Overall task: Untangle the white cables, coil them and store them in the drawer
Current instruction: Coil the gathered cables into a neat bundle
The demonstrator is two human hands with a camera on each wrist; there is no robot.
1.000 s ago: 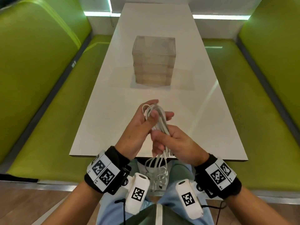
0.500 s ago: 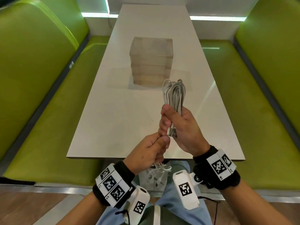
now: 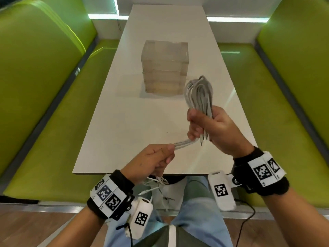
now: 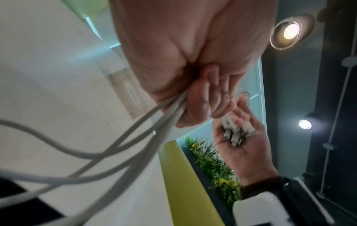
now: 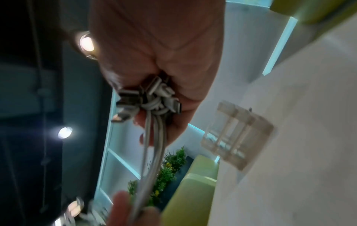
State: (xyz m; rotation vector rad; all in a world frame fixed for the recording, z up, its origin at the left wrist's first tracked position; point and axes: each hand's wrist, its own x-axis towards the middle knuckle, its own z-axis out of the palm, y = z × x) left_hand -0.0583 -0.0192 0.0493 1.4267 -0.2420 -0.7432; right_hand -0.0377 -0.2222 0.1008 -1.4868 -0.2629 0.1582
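Note:
My right hand (image 3: 209, 128) grips a folded bundle of white cables (image 3: 199, 94) above the table's near right part, loops standing up, plug ends (image 5: 146, 97) poking out below the fist. From there several strands (image 3: 181, 144) run left to my left hand (image 3: 160, 157), which grips them near the table's front edge. In the left wrist view the strands (image 4: 154, 122) leave the left fist and the right hand (image 4: 237, 137) shows beyond. Loose cable ends (image 3: 154, 184) hang below the left hand over my lap. The clear drawer unit (image 3: 165, 66) stands mid-table, its drawers closed.
A long white table (image 3: 124, 122) runs away from me between two green benches (image 3: 44, 104), (image 3: 284, 104). Cameras and tag bands sit on both wrists. Plants (image 4: 216, 165) top the bench back.
The right hand has carried the cable bundle up and to the right. The left hand slid back along the trailing strands, which are now drawn out between the hands.

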